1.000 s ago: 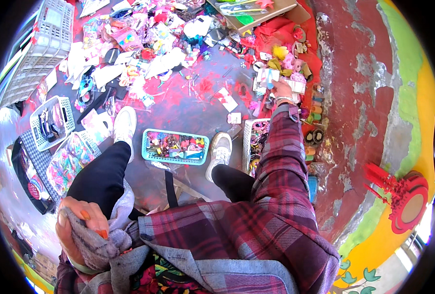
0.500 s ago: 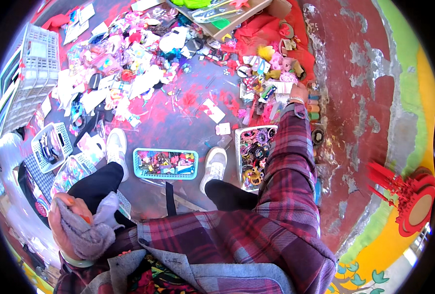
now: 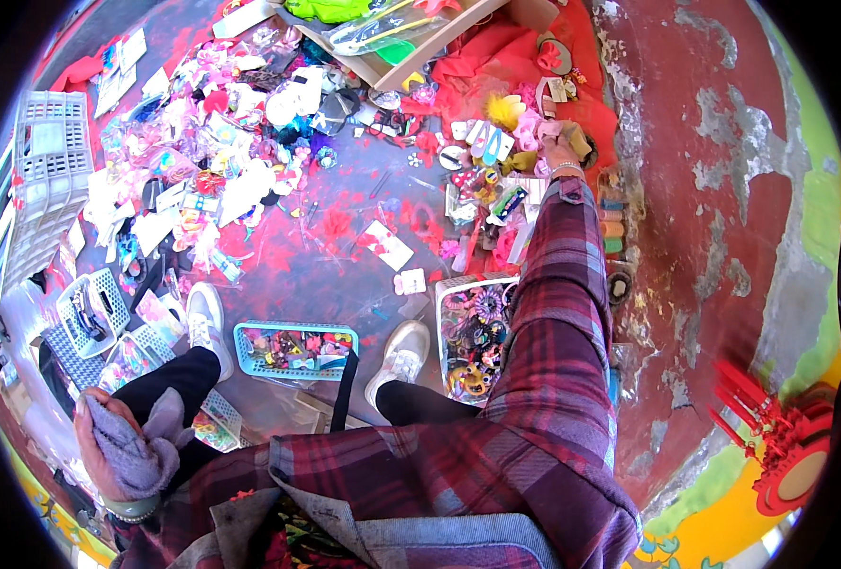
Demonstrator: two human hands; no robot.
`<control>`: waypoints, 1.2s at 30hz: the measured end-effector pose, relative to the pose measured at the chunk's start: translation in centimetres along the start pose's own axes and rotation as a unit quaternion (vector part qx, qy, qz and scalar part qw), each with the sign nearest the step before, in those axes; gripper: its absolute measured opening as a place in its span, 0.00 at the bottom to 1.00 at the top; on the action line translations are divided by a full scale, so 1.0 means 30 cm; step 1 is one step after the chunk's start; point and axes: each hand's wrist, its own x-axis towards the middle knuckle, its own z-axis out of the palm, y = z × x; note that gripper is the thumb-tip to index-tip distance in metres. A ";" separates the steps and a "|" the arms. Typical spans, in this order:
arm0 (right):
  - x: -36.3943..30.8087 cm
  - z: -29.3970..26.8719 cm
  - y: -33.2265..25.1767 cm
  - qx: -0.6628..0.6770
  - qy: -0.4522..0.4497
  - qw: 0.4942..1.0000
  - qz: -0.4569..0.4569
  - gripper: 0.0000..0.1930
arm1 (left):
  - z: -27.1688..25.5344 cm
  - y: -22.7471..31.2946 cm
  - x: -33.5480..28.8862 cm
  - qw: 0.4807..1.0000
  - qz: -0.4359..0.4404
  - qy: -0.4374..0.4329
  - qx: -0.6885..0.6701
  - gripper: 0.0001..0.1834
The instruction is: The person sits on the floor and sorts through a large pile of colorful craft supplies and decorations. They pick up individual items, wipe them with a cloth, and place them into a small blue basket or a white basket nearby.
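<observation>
My left hand is closed around a grey cloth at the lower left. At the far right, my right arm reaches out to a small heap of accessories. There my right hand touches the heap beside an olive fabric piece and a pink ruffled piece. Its fingers are too small and partly hidden to show whether they grip anything. Just left of it lie a yellow fluffy piece and a card with blue clips.
A white basket of hair ties and a light-blue basket of small accessories stand near my shoes. A large mixed pile covers the far left floor by a white crate. An open cardboard box sits at the back.
My right hand has moved slightly farther away, from the white packets to the olive and pink pieces. My left hand, still holding the cloth, has shifted a little left and down.
</observation>
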 end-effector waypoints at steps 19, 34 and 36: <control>-0.290 0.046 -0.109 0.163 0.247 0.954 0.051 0.20 | -0.027 -0.066 -0.069 0.973 0.064 0.181 0.127 0.12; -0.192 -0.073 -0.052 -0.022 0.031 0.999 0.002 0.17 | -0.035 -0.075 -0.036 0.964 0.042 0.210 0.158 0.12; -0.186 -0.103 -0.062 -0.052 0.001 0.998 -0.020 0.17 | -0.017 -0.095 -0.013 0.957 0.056 0.235 0.163 0.12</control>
